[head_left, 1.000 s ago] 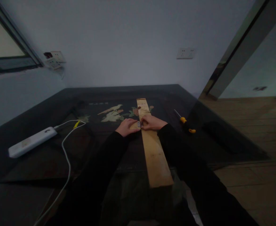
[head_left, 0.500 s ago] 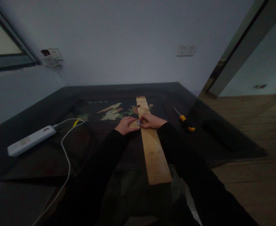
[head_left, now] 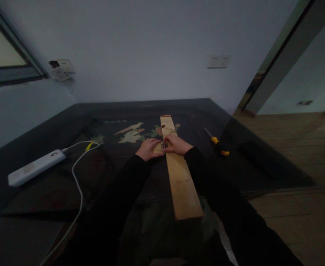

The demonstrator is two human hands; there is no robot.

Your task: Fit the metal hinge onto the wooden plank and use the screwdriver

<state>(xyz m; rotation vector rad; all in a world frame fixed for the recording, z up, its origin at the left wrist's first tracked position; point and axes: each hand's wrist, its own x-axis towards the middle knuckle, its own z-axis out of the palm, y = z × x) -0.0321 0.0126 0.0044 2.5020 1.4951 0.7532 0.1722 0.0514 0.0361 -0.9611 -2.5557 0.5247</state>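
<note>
A long pale wooden plank [head_left: 182, 184] lies lengthwise on a dark table [head_left: 68, 177] that has an inlaid leaf picture. Both of my hands meet on the plank about halfway along it. My left hand [head_left: 148, 149] rests at the plank's left edge, fingers curled. My right hand [head_left: 176, 145] sits on top of the plank, fingers bent. Between the fingertips of both hands is a small metal piece [head_left: 164, 145], pinched against the wood; it is too small to name. My black sleeves cover both forearms.
A screwdriver with a yellow and black handle [head_left: 217, 143] lies right of the plank. A white power strip [head_left: 34, 167] with a white cable [head_left: 77, 184] lies at the left. Wall sockets [head_left: 218, 61] are on the far wall. Wooden floor lies to the right.
The hands stay at the same spot on the plank; the right hand's fingers have closed in slightly over the small metal piece. The view shifted a little.
</note>
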